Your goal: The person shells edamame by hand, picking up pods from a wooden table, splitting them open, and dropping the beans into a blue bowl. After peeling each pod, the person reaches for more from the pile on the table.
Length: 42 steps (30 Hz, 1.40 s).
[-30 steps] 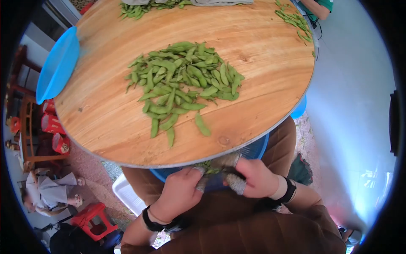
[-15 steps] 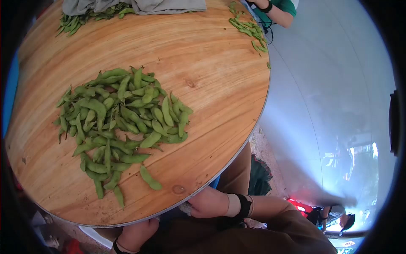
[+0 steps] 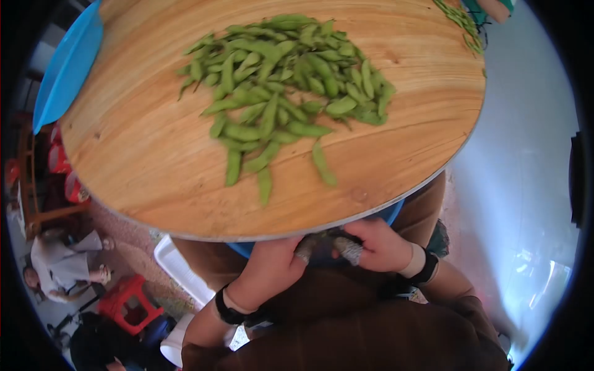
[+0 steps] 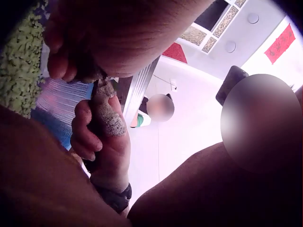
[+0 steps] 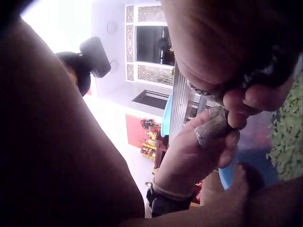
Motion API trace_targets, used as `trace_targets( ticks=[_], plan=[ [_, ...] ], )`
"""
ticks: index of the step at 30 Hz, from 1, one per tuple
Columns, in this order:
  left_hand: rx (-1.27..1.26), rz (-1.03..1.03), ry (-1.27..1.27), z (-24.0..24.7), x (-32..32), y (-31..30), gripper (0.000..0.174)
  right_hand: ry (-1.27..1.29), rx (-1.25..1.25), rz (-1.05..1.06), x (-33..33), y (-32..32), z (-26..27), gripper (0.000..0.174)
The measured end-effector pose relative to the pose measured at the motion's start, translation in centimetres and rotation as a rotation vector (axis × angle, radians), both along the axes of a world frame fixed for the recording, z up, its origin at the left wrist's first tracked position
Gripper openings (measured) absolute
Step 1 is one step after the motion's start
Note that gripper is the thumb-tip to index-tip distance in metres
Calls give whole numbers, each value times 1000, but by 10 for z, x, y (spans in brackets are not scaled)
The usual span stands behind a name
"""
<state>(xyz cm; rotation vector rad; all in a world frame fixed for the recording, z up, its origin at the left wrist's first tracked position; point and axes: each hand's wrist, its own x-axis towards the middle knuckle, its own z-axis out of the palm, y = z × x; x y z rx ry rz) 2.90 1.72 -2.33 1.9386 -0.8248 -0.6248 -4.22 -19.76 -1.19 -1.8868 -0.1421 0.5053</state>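
Both hands meet just below the near edge of the round wooden table (image 3: 154,216), above a blue basin (image 3: 396,210). My left hand (image 3: 269,269) and right hand (image 3: 383,247) have grey wrappings on thumbs and fingers, and their tips pinch at one spot. A sliver of green pod (image 5: 221,108) shows between the tips in the right wrist view; most of it is hidden. In the left wrist view the right hand (image 4: 106,132) has its lower fingers curled. Green pods (image 3: 272,86) lie heaped on the table.
Small green beans (image 4: 19,66) fill an area beside the basin. A light blue bowl (image 3: 68,65) stands at the table's left edge, a white tray (image 3: 179,272) below it. A red stool (image 3: 130,303) and a seated person (image 3: 62,260) are at left.
The head view swung right, then back left, so table and pods shift in the picture. Both hands stay together below the table edge; the green between them shows less than one second ago.
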Motion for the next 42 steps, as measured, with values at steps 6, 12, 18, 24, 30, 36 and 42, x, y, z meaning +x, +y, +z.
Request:
trace_targets(
  ticks=[6,12,18,24,30,36,42],
  plan=[
    [89,-16,-1,12,-11,5,27,-23,129,-106,-10,9,3,28],
    [-30,21,-3,23,-21,-2,21,388,354,-206,-22,5,24,45],
    [37,6,-128,29,-33,1,23,87,235,-112,-33,9,25,45],
    [-29,72,890,49,-33,3,8,315,477,-120,-37,5,27,39],
    [-808,84,1696,1,-43,-2,19,-692,-183,4,-21,1,1,48],
    [-577,326,1437,-10,-37,5,17,-349,-347,-84,-18,0,-6,35],
    [-477,397,1237,20,-38,27,19,-535,-294,-194,-12,5,42,21]
  ],
)
